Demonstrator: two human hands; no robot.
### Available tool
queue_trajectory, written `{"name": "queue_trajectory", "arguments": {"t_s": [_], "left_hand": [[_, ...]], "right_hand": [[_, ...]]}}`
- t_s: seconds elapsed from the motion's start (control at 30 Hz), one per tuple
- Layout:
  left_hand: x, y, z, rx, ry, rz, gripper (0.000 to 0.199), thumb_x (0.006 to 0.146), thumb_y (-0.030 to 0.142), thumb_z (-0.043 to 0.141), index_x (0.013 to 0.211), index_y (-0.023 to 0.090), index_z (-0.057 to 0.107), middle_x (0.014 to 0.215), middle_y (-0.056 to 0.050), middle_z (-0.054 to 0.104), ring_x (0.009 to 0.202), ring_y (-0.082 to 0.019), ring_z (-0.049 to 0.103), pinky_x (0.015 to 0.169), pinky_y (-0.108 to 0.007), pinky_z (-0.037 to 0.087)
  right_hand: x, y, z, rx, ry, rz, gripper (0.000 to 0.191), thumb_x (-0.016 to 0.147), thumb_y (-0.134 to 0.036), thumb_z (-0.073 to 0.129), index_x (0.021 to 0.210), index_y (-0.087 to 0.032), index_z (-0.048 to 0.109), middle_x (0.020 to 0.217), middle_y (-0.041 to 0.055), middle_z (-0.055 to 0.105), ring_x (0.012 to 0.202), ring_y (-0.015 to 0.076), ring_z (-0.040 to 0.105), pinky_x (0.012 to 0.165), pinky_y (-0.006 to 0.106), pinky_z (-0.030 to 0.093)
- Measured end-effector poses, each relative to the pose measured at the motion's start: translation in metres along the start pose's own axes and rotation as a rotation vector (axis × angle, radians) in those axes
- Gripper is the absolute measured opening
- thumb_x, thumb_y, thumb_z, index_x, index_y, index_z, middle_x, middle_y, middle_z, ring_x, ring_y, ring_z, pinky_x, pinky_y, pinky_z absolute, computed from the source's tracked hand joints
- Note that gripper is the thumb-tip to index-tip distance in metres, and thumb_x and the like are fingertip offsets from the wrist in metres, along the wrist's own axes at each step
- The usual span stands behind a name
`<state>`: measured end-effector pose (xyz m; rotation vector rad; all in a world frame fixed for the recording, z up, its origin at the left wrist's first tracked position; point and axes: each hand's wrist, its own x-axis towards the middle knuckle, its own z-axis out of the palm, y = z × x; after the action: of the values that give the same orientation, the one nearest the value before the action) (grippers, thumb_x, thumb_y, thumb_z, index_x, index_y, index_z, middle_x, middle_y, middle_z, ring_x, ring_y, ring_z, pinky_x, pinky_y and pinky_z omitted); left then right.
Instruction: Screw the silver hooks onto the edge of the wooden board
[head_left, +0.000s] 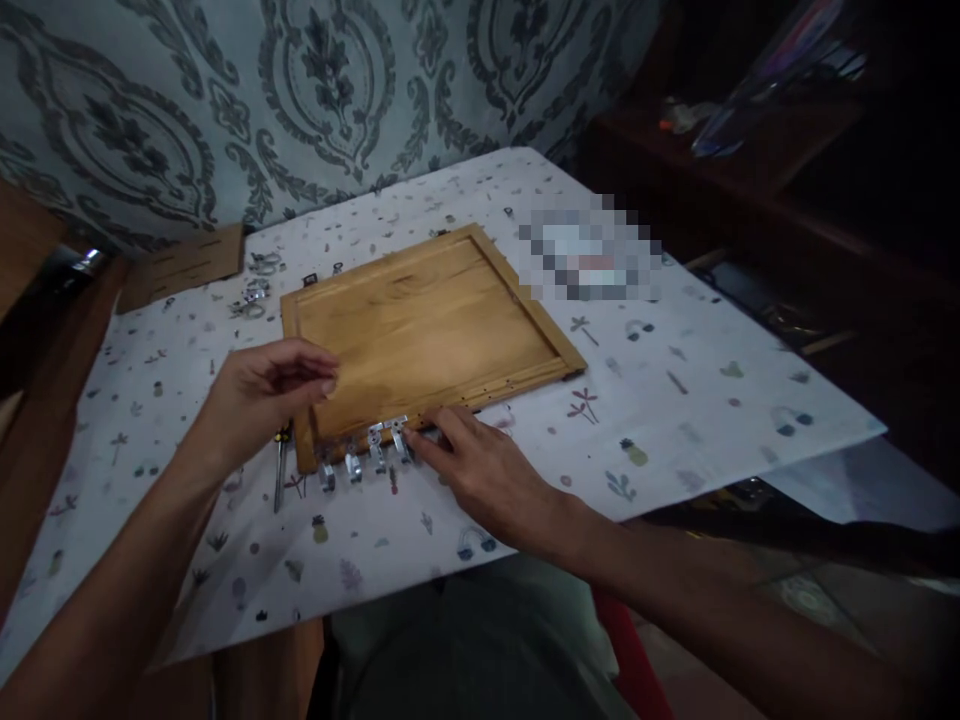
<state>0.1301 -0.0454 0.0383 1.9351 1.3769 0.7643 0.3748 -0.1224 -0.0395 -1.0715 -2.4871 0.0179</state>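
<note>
A wooden framed panel lies on the table with its recessed side up. Along its near edge sits a shiny metal hook rack, the hooks hanging past the frame. My right hand holds the rack's right end against the edge, thumb at the metal and other fingers resting on the wood. Above the panel's left side, my left hand is closed in a pinch; anything between its fingertips is too small to make out. A screwdriver lies beside the panel's near left corner, below my left hand.
Patterned white cloth covers the table. At the back left lie a brown cardboard piece and several small metal parts. A blurred-out item is right of the panel. Patterned wall borders the far side.
</note>
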Motion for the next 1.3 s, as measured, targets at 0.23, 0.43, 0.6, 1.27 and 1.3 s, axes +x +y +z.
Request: {"name": "queue_trajectory", "arguments": {"t_s": [0.23,0.43,0.6,1.27,1.3], "left_hand": [[0.002,0.028,0.032,0.075,-0.317,0.038,0.012,0.080,0.029,0.066,0.083,0.018,0.070,0.076,0.000,0.068,0.069,-0.011,0.062,0.059,-0.020,0.047],[0.013,0.034,0.039,0.187,-0.454,0.058,0.011,0.080,0.027,0.064,0.074,0.017,0.064,0.067,0.003,0.061,0.059,-0.007,0.053,0.053,-0.016,0.039],[0.018,0.033,0.042,0.094,-0.590,-0.035,0.013,0.077,0.028,0.062,0.074,0.016,0.063,0.061,0.003,0.059,0.055,-0.007,0.052,0.051,-0.017,0.039],[0.034,0.033,0.041,0.232,-0.825,-0.112,0.016,0.078,0.031,0.056,0.078,0.017,0.062,0.063,0.002,0.058,0.053,-0.008,0.048,0.048,-0.017,0.036],[0.035,0.033,0.040,0.233,-0.832,-0.106,0.015,0.078,0.031,0.056,0.078,0.017,0.062,0.064,0.002,0.058,0.054,-0.008,0.049,0.049,-0.017,0.036]], "right_hand": [[0.001,0.001,-0.001,0.053,-0.014,0.000,0.032,0.089,-0.006,0.045,0.119,-0.006,0.054,0.100,0.0142,0.055,0.093,0.0258,0.050,0.069,0.036,0.049],[0.002,0.001,-0.003,0.057,-0.025,0.005,0.030,0.091,-0.008,0.044,0.118,-0.006,0.057,0.097,0.0126,0.054,0.090,0.0256,0.051,0.068,0.037,0.051],[0.002,0.001,-0.002,0.052,-0.024,0.000,0.032,0.090,-0.007,0.042,0.118,-0.006,0.056,0.097,0.0131,0.054,0.089,0.0251,0.049,0.069,0.037,0.051],[0.001,0.001,-0.005,0.054,-0.066,0.009,0.032,0.091,-0.008,0.041,0.120,-0.007,0.055,0.103,0.0147,0.054,0.095,0.0262,0.049,0.070,0.038,0.051],[0.001,0.001,-0.005,0.056,-0.065,0.007,0.032,0.091,-0.007,0.041,0.120,-0.006,0.055,0.103,0.0148,0.054,0.096,0.0263,0.049,0.070,0.038,0.051]]}}
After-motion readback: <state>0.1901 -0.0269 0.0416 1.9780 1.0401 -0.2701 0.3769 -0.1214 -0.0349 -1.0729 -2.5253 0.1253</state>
